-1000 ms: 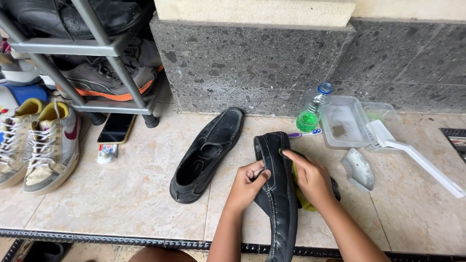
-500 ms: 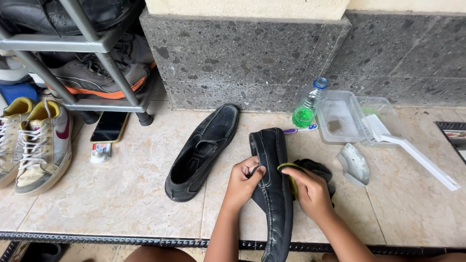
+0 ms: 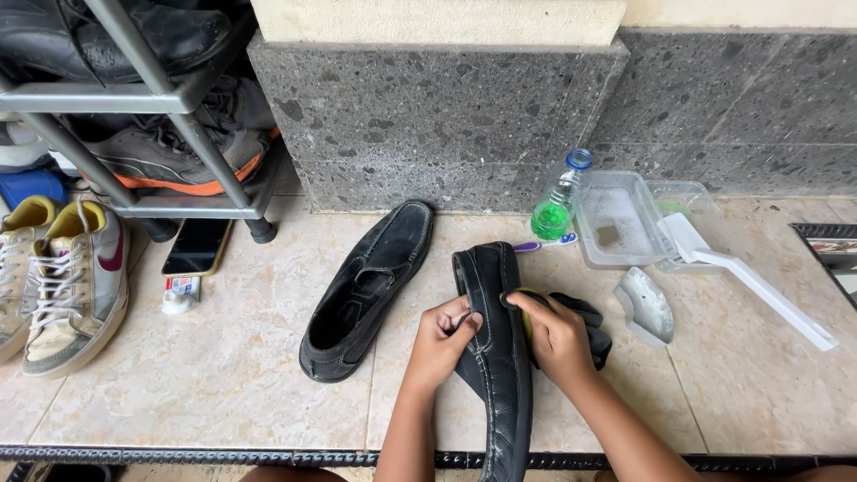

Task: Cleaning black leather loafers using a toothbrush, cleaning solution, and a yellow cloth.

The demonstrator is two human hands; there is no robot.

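Looks like a home entryway or porch: beige tiled floor (image 3: 268,357) against a speckled stone wall (image 3: 428,116), a metal shoe rack (image 3: 178,98) stuffed with footwear, and sneakers (image 3: 76,277) parked beside it.

Two black shoes — one (image 3: 494,357) near, one (image 3: 366,290) left of it; far bottle (image 3: 555,210) holds green liquid under a blue cap; beige marbled floor tiles (image 3: 250,375); speckled grey wall (image 3: 428,116).

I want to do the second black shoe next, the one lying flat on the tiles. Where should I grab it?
Probably by the rim of its opening at the heel end, coming from above. The spare black shoe lies sole-down with the opening facing up and the heel toward you, apart from the left hand, with nothing around it.
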